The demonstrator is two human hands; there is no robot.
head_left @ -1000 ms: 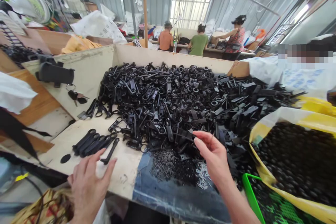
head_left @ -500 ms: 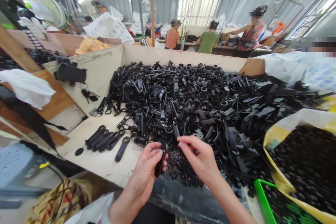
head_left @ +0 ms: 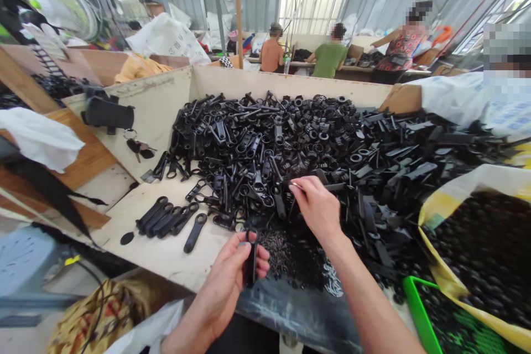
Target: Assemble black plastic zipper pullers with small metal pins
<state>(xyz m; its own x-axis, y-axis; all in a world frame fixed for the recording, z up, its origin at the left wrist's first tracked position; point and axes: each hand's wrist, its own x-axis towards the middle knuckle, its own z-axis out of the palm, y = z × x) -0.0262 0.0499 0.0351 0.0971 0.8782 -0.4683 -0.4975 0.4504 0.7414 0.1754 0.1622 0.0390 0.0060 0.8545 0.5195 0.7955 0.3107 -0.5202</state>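
My left hand (head_left: 232, 268) is closed around a black plastic handle (head_left: 250, 260) with a ring at its upper end, held upright over the bench's front edge. My right hand (head_left: 317, 204) reaches over the heap of black plastic parts (head_left: 265, 149), thumb and fingertips pinched together at its near side. Whatever lies between those fingertips is hidden. Below the hands is a patch of tiny dark pieces (head_left: 286, 254), with small silvery pieces (head_left: 332, 279) beside it. To the left, several similar black handles (head_left: 166, 218) lie in a row, and one handle (head_left: 194, 233) lies apart.
A yellow-edged sack of dark round pieces (head_left: 489, 254) and a green tray (head_left: 423, 315) stand at right. Board walls (head_left: 290, 80) enclose the back. Keys (head_left: 139, 146) hang from the left board. Several people (head_left: 329, 58) are in the background.
My right hand has moved up and forward from beside the left hand to the heap. My left hand has lowered slightly and turned the handle more upright, its ring now showing.
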